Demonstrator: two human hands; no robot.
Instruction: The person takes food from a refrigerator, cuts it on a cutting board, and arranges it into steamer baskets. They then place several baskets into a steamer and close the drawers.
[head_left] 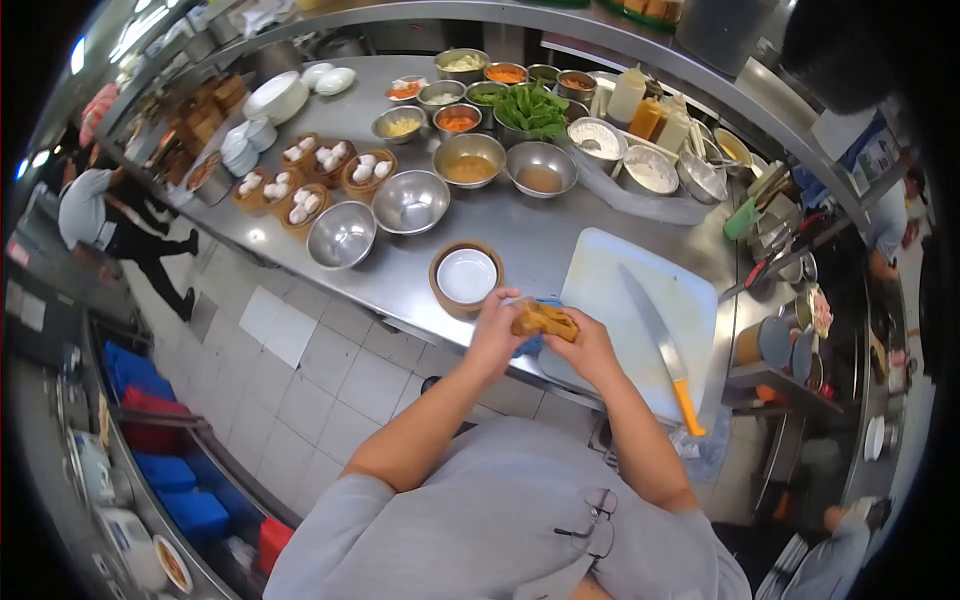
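Note:
Over the near edge of the steel counter, my left hand (493, 338) and my right hand (588, 350) are closed on opposite ends of a golden-brown food piece (545, 321). Its exact kind cannot be made out. Partly hidden behind it is something blue (528, 346), perhaps a cloth. Just beyond my left hand, a white bowl (467, 275) sits inside a round bamboo steamer (437, 268). To the right of my hands lies a white cutting board (600, 275), with a large yellow-handled knife (655, 325) resting on it.
Two steel bowls (341, 236) stand left of the steamer, near small baskets of white buns (306, 207). Farther back are several ingredient bowls, leafy greens (535, 108) and squeeze bottles (627, 95). A shelf rail (690, 70) crosses above. Another person (90, 215) walks at far left.

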